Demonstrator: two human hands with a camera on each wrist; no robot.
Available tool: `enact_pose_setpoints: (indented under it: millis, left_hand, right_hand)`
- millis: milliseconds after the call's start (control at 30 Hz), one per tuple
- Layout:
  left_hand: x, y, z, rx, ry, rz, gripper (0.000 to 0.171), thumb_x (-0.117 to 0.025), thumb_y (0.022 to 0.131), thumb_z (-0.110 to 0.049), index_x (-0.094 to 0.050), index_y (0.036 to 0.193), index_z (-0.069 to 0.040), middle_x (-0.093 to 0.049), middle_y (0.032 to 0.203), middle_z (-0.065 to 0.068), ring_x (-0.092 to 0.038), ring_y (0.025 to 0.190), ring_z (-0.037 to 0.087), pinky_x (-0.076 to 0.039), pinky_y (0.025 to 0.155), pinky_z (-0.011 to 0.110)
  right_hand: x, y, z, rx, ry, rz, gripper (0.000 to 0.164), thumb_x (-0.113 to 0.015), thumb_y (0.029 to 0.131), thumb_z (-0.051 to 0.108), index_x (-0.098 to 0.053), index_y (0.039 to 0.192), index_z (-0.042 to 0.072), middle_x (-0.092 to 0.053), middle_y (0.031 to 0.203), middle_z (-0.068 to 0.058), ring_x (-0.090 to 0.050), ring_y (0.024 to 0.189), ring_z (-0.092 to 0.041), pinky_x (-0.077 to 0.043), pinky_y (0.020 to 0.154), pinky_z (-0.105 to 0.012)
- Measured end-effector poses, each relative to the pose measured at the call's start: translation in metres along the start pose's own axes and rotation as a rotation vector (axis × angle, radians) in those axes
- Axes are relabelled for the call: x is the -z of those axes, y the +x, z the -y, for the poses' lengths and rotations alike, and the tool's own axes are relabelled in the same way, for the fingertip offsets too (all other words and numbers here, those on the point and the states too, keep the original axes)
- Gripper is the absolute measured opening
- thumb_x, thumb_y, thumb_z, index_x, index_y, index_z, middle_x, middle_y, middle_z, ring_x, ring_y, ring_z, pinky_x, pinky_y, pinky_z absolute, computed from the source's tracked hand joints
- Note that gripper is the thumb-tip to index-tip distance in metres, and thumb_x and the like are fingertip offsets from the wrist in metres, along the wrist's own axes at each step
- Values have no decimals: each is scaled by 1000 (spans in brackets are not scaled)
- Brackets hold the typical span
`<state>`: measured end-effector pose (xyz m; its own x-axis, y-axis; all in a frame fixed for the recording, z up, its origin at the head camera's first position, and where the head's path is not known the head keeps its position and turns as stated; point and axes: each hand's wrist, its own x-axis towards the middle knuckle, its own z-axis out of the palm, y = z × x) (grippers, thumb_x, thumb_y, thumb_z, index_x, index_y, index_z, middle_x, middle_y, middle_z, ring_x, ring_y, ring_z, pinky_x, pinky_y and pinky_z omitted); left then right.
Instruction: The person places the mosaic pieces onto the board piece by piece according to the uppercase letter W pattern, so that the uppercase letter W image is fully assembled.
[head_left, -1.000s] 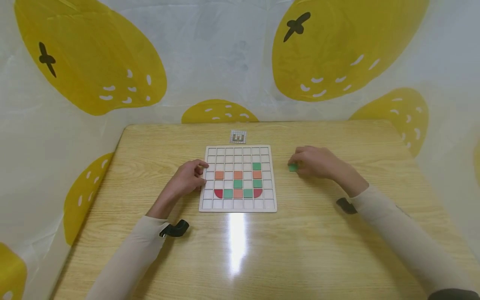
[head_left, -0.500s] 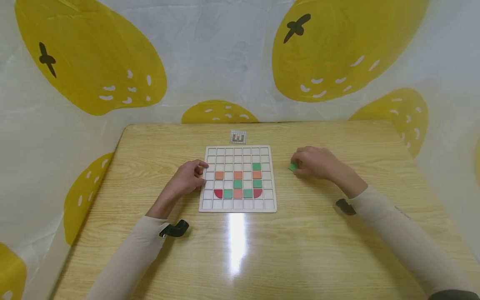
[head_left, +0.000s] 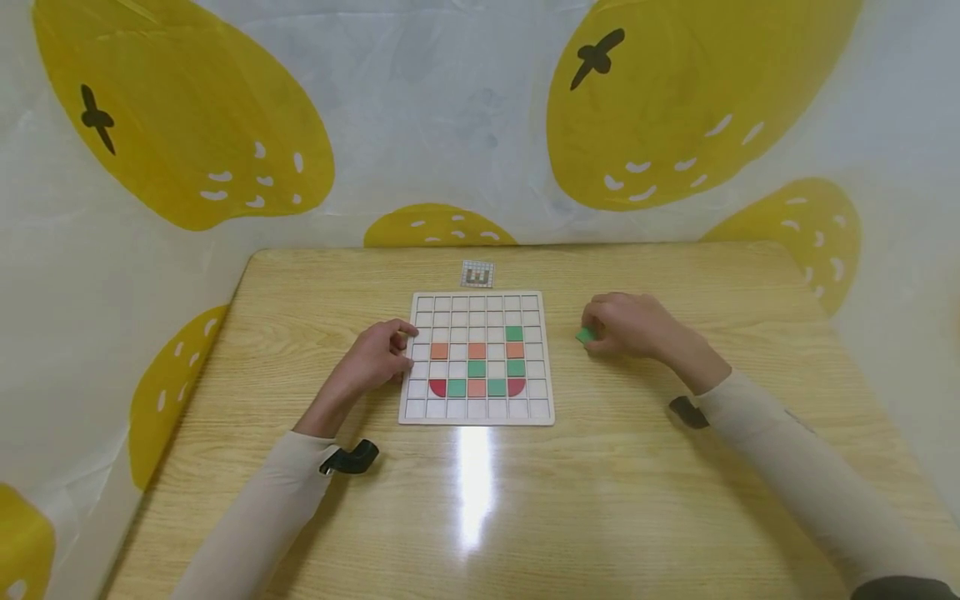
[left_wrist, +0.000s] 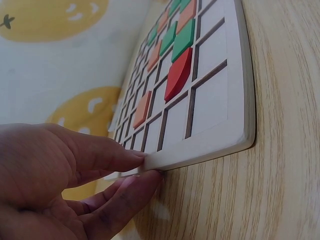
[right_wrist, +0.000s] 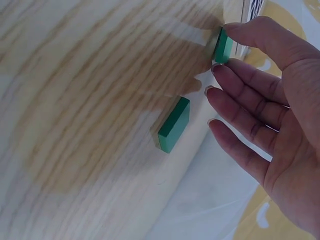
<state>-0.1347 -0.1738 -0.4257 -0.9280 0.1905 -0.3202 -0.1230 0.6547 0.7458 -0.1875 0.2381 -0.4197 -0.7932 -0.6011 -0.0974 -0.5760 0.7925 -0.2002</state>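
In the head view my left hand (head_left: 369,357) lies at the left edge of a white square grid board (head_left: 418,415), its thumb and a finger spread apart and touching the rim. Several green, orange and red tiles sit in the board's cells, among them a red quarter-round tile (left_wrist: 178,75). My right hand (head_left: 626,325) is to the right of the board. Its thumb and index finger pinch a small green tile (right_wrist: 224,46) low over the table. A second green tile (right_wrist: 174,126) lies on the table beneath that hand, hidden in the head view.
A small printed card (head_left: 477,274) showing a grid with a dark shape lies just behind the board. The wooden table (head_left: 637,500) reaches back to a hanging cloth (head_left: 442,108) with big yellow fruit prints.
Over the last second my right hand has shifted slightly to the right, and the green tile at its fingertips has turned a little. My left hand and the board stay put.
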Motion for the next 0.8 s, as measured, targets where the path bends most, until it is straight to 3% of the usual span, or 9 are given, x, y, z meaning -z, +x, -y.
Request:
enact_pose_setpoints:
  millis: [367,800]
  left_hand:
    - [0,1,1,-4,1,-2,46,-68,89,4,-59,133,-3,-53,109,18,-55,86,25,-55,64,30]
    - [-1,1,3,-9,5,-10,46,-68,89,5,-59,133,-3,-53,109,18,-55,88,26,-56,65,30]
  right_hand:
    - [7,9,8,16,4,-13,16,-75,83,28,-72,95,17,-59,78,5,-53,73,-15,-41,55,-31]
    - [16,28,33,72,43,17,22,-77,85,32,-73,101,17,-67,88,5,-58,80,-15,-49,66,-34]
